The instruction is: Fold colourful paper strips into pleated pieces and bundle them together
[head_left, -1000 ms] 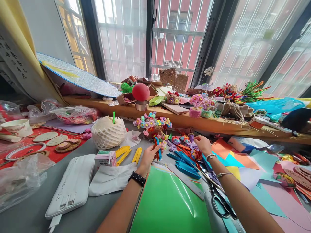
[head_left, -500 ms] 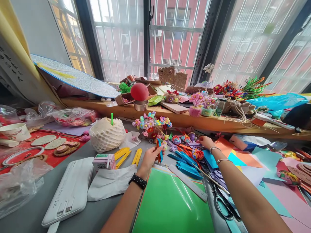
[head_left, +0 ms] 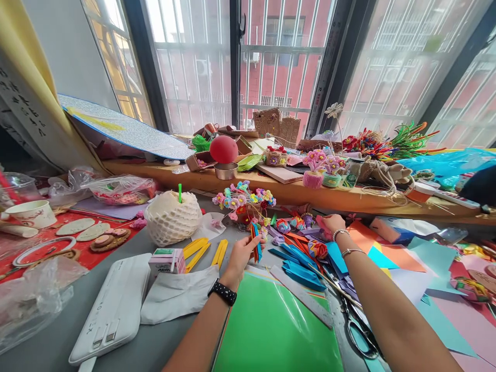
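Observation:
My left hand (head_left: 243, 253) grips a small bundle of folded paper strips (head_left: 256, 244), orange and blue, held upright above the top edge of a green sheet (head_left: 279, 325). My right hand (head_left: 332, 226) is over the far side of the table, near purple folded paper (head_left: 307, 221). Its fingers are drawn together and slightly blurred; what they pinch, if anything, cannot be made out. Between the hands lie blue folded strips (head_left: 304, 275), orange strips (head_left: 296, 243) and several multicoloured paper balls (head_left: 318, 249). Behind my left hand stands a bunch of small colourful flowers (head_left: 242, 199).
A metal ruler (head_left: 302, 297) lies across the green sheet, with scissors (head_left: 358, 330) to its right. Yellow strips (head_left: 199, 256), a white power bank (head_left: 112, 305), a small carton (head_left: 167, 261) and a net-wrapped coconut (head_left: 173, 217) are on the left. A cluttered wooden ledge (head_left: 251, 186) runs behind.
The view has shifted slightly. My right hand's fingers have curled in a little near the purple paper. My left hand keeps its hold on the folded strips.

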The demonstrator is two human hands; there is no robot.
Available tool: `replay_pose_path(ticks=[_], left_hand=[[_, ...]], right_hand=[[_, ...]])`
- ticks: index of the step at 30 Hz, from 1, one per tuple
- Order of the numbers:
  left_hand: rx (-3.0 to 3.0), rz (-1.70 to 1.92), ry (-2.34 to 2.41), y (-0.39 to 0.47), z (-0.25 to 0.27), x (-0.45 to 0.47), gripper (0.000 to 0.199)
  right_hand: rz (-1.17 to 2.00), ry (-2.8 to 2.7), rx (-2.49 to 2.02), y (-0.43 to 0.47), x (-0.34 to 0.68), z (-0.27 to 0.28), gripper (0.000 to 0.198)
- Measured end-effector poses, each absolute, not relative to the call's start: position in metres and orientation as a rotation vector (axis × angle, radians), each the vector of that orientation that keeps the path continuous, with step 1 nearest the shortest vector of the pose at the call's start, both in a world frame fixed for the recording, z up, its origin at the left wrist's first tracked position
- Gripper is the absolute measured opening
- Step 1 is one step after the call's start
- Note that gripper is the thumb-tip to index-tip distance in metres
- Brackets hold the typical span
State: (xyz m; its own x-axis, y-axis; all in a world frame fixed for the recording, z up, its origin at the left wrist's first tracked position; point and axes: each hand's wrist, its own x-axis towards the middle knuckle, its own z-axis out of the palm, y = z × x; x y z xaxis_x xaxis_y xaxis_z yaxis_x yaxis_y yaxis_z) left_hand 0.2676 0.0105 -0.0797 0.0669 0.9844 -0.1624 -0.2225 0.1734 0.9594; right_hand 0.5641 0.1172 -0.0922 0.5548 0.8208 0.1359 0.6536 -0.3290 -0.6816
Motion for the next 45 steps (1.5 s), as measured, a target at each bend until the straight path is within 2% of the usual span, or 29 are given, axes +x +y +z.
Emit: replay_pose_path(ticks=[5,10,13,15,19,23,31,36,45], left_hand=[[0.955,1.145,1.016,0.007,-0.077,0.271,0.039],[0.97,1.122,0.91,0.006,-0.077,0.27,0.037],[0.953,1.104,0.839,0.005,-0.078,0.27,0.036],[0.928,1.09,0.801,0.005,-0.079,0.27,0.035],[0.888,1.069,0.719,0.005,-0.077,0.27,0.032],[0.907,1.05,0.615,0.004,-0.075,0.27,0.032],[0.923,1.028,0.642,0.003,-0.078,0.271,0.044],[0.927,1.022,0.635,0.002,-0.077,0.272,0.041],[1.001,1.022,0.616,0.002,-0.081,0.273,0.039]], right_hand=[[0.277,-1.031,-1.841,0.097,0.568,-0.067,0.024],[0.402,-1.012,-1.529,0.078,0.544,-0.042,0.03],[0.536,-1.084,-1.37,0.057,0.512,-0.03,0.027],[0.763,-1.156,-1.138,0.039,0.484,-0.025,0.028],[1.07,-1.243,-0.96,0.002,0.432,-0.027,0.026],[1.155,-1.216,-0.919,-0.012,0.403,-0.036,0.021],[1.155,-1.194,-0.93,-0.007,0.404,-0.049,0.019],[1.164,-1.203,-0.941,-0.006,0.406,-0.057,0.019],[0.926,-1.247,-1.06,0.001,0.399,-0.074,0.022]])
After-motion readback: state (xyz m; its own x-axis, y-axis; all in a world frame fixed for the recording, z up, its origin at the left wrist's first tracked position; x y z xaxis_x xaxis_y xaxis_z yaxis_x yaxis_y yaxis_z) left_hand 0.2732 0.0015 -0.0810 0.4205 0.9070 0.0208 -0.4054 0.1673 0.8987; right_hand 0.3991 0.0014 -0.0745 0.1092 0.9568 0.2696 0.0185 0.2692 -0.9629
